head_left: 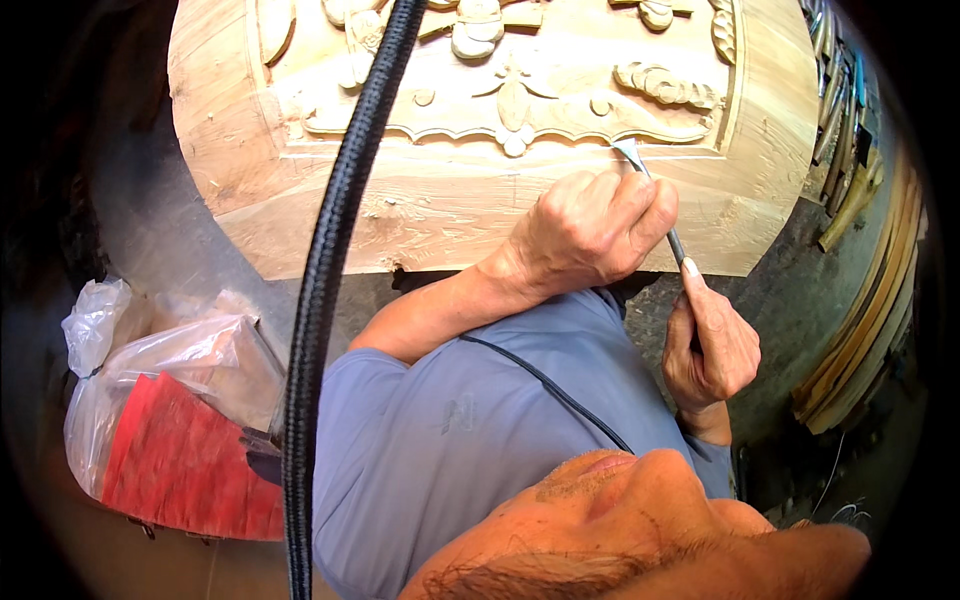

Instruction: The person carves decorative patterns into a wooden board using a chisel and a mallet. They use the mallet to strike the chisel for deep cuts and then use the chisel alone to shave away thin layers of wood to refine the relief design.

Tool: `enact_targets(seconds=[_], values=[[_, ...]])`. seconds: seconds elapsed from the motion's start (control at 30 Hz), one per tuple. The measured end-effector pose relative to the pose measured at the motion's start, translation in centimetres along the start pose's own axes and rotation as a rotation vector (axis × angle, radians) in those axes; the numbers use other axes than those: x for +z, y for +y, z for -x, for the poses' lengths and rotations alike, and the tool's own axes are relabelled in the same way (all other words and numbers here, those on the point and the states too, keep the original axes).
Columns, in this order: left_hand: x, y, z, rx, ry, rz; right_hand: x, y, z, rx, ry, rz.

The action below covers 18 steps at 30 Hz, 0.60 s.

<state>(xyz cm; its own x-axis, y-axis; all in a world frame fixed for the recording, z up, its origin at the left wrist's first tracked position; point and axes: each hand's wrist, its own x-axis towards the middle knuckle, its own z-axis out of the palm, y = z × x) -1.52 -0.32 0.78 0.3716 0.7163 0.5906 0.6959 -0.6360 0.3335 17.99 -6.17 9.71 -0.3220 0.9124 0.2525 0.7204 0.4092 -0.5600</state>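
Observation:
A pale wooden panel (440, 222) with raised carving fills the upper middle of the view. My left hand (592, 228) rests over its near border, fingers curled round the metal shaft of a carving chisel (674, 243). The flared blade tip touches the wood just below the wavy lower edge of the carved relief (513, 105). Off the panel's near edge, my right hand (712, 342) is closed on the rear part of the same chisel, thumb stretched along it. Most of the handle is hidden inside this hand.
Many carving tools (845, 120) lie in a row right of the panel. Below them stand curved wooden strips (868, 310). On the left are a clear plastic bag (190, 350) and a red item (185, 460). A black braided cable (335, 235) crosses in front.

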Motion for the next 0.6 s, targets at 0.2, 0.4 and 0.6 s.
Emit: enact_targets(seconds=[0.2, 0.4, 0.6], values=[[-0.6, 0.3, -0.2, -0.067, -0.061, 0.047, 0.5, -0.2, -0.2, 0.015, 0.050, 0.005], [-0.5, 0.2, -0.2, -0.076, -0.052, 0.065, 0.5, -0.5, -0.6, 0.039, 0.050, -0.027], [-0.5, 0.1, -0.1, -0.085, -0.074, 0.080, -0.1, -0.8, -1.1, 0.068, 0.025, -0.016]])
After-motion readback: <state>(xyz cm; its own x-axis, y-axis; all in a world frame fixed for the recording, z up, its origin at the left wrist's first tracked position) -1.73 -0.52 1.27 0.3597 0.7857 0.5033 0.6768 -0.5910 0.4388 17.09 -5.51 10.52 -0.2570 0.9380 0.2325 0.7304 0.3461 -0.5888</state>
